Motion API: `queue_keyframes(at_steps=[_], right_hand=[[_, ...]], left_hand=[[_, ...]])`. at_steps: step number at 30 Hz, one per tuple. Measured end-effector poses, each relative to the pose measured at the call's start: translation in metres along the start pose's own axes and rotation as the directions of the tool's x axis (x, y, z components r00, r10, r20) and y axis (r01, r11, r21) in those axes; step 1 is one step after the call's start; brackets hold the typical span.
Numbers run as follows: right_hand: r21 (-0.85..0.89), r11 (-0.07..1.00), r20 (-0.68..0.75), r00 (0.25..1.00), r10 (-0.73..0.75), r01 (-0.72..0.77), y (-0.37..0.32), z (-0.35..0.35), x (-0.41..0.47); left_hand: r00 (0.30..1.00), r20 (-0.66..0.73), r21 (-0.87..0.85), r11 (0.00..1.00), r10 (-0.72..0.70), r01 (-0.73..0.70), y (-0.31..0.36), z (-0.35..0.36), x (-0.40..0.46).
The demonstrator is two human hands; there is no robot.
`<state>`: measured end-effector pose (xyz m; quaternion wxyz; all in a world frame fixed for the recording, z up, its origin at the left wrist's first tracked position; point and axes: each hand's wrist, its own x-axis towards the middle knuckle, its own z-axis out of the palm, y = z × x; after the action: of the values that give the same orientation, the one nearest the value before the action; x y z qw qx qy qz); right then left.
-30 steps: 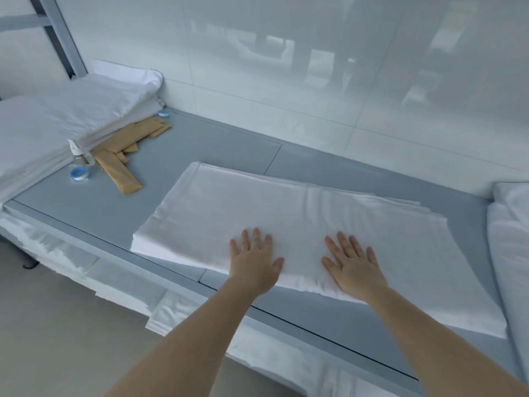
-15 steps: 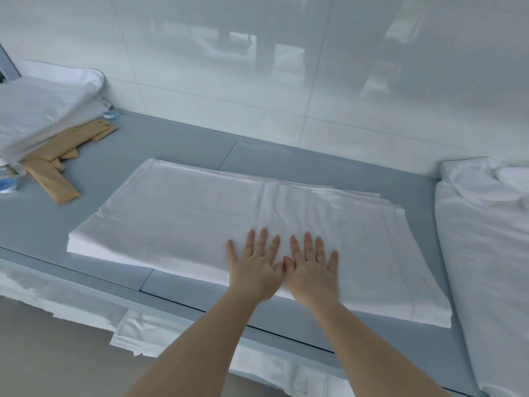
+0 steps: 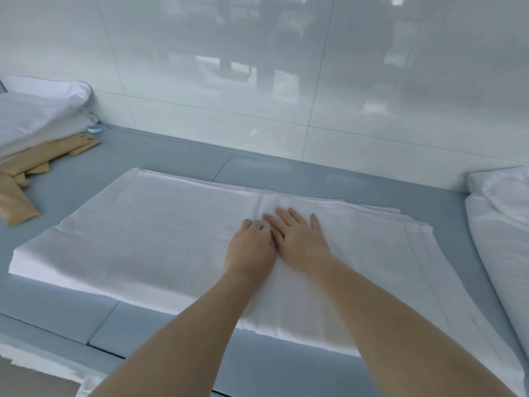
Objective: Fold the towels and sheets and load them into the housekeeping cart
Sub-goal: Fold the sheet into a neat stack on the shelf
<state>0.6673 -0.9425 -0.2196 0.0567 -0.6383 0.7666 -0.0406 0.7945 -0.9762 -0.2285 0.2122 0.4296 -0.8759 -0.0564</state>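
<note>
Your left hand (image 3: 249,247) rests on the folded sheet (image 3: 160,239) with fingers curled under; your right hand (image 3: 300,239) presses flat beside it, fingers straight. The sheet lies mid-counter (image 3: 315,173), near its front edge.

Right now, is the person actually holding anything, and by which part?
The right hand lies flat with straight fingers on the middle of the folded white sheet, holding nothing. The left hand has its fingers curled there; whether they pinch fabric cannot be told.
</note>
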Motion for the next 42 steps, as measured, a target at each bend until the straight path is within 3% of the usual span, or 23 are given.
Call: queue_keyframes(at_steps=[2, 5, 7, 11, 14, 16, 19, 21, 27, 31, 33, 36, 39, 42], right_hand=[[-0.014, 0.998, 0.023, 0.998, 0.055, -0.055, 0.017, -0.003, 0.008], [-0.039, 0.982, 0.028, 0.982, 0.185, -0.184, 0.059, -0.010, 0.002], [-0.047, 0.957, 0.040, 0.957, 0.288, -0.287, 0.097, -0.017, -0.012], [-0.061, 0.870, 0.069, 0.868, 0.492, -0.489, 0.150, -0.029, -0.047], [-0.041, 0.813, 0.055, 0.811, 0.582, -0.580, 0.131, -0.033, -0.057], [0.010, 0.852, 0.063, 0.851, 0.522, -0.523, 0.092, -0.032, -0.063], [0.010, 0.974, 0.082, 0.971, 0.225, -0.226, 0.025, -0.011, -0.093], [-0.033, 0.987, 0.071, 0.985, 0.159, -0.157, 0.011, 0.001, -0.120], [-0.132, 0.898, 0.122, 0.893, 0.434, -0.419, 0.076, -0.013, -0.186], [-0.204, 0.844, 0.175, 0.830, 0.529, -0.496, 0.066, -0.030, -0.193], [-0.145, 0.880, 0.165, 0.866, 0.473, -0.453, 0.040, -0.033, -0.190], [-0.022, 0.988, 0.123, 0.980, 0.157, -0.156, -0.019, -0.022, -0.189], [-0.080, 0.994, 0.036, 0.997, -0.068, 0.071, -0.063, -0.010, -0.186], [-0.180, 0.978, -0.189, 0.973, -0.136, 0.102, -0.077, -0.010, -0.178]], left_hand=[[0.999, 0.036, -0.050, 0.999, 0.002, 0.000, -0.003, 0.001, 0.000], [0.966, 0.258, 0.091, 0.996, -0.020, -0.003, -0.002, 0.001, 0.005], [0.945, 0.325, 0.134, 0.991, -0.040, -0.004, -0.002, 0.002, 0.007], [0.941, 0.336, 0.166, 0.986, -0.051, -0.006, 0.003, 0.000, 0.005], [0.963, 0.267, 0.176, 0.984, -0.025, -0.023, 0.009, -0.003, 0.002], [0.975, 0.219, 0.190, 0.979, 0.031, -0.074, 0.015, -0.006, -0.002], [0.973, 0.224, 0.203, 0.974, 0.051, -0.098, 0.025, -0.008, -0.003], [0.967, 0.253, 0.146, 0.987, 0.032, -0.071, 0.025, -0.010, -0.008], [0.861, 0.509, 0.154, 0.982, 0.013, -0.106, 0.003, -0.031, -0.048], [0.760, 0.647, 0.097, 0.982, 0.062, -0.163, -0.011, -0.062, -0.068], [0.711, 0.695, 0.062, 0.977, 0.104, -0.203, -0.020, -0.076, -0.079], [0.700, 0.697, 0.072, 0.956, 0.156, -0.285, -0.023, -0.089, -0.094], [0.747, 0.645, 0.135, 0.938, 0.160, -0.318, -0.011, -0.088, -0.107], [0.794, 0.593, 0.214, 0.924, 0.134, -0.316, -0.001, -0.082, -0.114]])
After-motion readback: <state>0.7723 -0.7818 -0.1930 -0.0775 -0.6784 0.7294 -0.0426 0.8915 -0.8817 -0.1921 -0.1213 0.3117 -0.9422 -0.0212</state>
